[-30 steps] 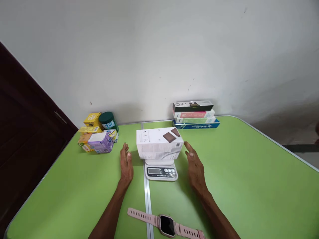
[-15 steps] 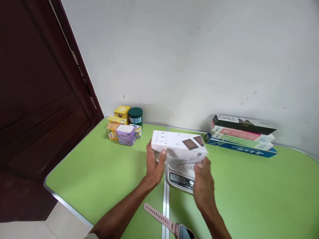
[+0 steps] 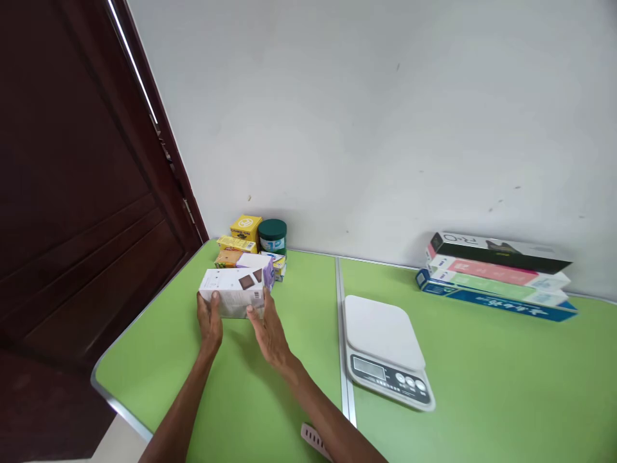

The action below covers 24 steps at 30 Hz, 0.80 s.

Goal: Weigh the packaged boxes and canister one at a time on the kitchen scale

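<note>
A white box [image 3: 226, 290] with brown squares printed on it is gripped at its two ends, at the left of the green table. My left hand [image 3: 210, 321] wraps its left end, and my right hand [image 3: 268, 329] its right end, both thumbs on the near face. Just behind the box stands a purple-and-white pack [image 3: 260, 262], partly hidden by it. An orange-and-yellow box [image 3: 227, 258] is beside that pack. To the right lies a white kitchen scale [image 3: 384, 331] with a bare weighing plate.
Behind the packs stand yellow boxes [image 3: 245, 227] and a green-lidded tub [image 3: 272, 236]. Several long flat boxes [image 3: 501, 276] are stacked at the right by the wall. A pink watch strap [image 3: 314, 440] shows under my right forearm. A dark door [image 3: 72, 225] borders the left side.
Both hands have carried the white box from above the scale leftward to the group of packs. The scale is now uncovered, and the view has shifted slightly.
</note>
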Each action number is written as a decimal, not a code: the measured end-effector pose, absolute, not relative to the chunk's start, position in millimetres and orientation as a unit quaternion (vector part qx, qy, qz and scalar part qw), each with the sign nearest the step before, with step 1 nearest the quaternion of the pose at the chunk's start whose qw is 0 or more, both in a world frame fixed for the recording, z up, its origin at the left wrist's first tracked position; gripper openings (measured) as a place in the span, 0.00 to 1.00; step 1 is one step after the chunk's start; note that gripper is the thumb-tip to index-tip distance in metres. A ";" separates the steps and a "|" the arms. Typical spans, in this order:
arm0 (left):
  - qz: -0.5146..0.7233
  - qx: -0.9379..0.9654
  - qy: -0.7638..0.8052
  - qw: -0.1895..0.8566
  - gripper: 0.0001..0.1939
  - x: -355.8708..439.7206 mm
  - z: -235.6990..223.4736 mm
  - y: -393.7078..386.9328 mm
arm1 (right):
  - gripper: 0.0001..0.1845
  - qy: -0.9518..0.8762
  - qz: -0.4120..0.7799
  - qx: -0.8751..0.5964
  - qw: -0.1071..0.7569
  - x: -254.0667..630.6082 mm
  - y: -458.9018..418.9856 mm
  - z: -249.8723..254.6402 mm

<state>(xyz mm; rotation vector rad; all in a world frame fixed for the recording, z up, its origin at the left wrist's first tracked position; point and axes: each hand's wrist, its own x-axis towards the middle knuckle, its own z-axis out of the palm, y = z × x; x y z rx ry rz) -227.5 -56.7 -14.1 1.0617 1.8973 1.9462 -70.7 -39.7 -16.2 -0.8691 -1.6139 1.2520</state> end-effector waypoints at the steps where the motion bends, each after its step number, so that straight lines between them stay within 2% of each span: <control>1: 0.665 0.368 0.641 0.109 0.36 -233.4 -17.6 -51.5 | 0.52 -0.642 0.514 -0.359 0.441 -75.7 -37.8 -19.4; 4: 0.658 0.370 0.647 0.105 0.39 -244.1 -29.5 -39.8 | 0.55 -0.634 0.532 -0.368 0.423 -82.0 -36.3 -26.1; 8: 0.637 0.348 0.680 0.109 0.40 -250.4 -44.0 -38.2 | 0.52 -0.639 0.546 -0.378 0.387 -68.9 -43.3 -24.8; 12: 0.637 0.376 0.673 0.005 0.45 -247.0 -41.5 -46.9 | 0.51 -0.661 0.548 -0.368 0.358 -29.4 -59.5 -16.9; 15: 0.612 0.424 0.656 -0.126 0.51 -225.1 -23.4 -55.5 | 0.45 -0.676 0.489 -0.371 0.409 19.3 -67.8 -9.1; 18: 0.596 0.490 0.607 -0.192 0.50 -180.0 2.1 -61.0 | 0.35 -0.647 0.368 -0.422 0.517 90.8 -62.2 -4.9; 21: 0.603 0.557 0.558 -0.116 0.46 -119.7 23.7 -53.1 | 0.31 -0.541 0.248 -0.519 0.613 180.5 -42.2 -14.2; 24: 0.587 0.610 0.528 0.061 0.42 -54.8 33.5 -26.8 | 0.38 -0.416 0.147 -0.615 0.653 266.6 -17.3 -36.4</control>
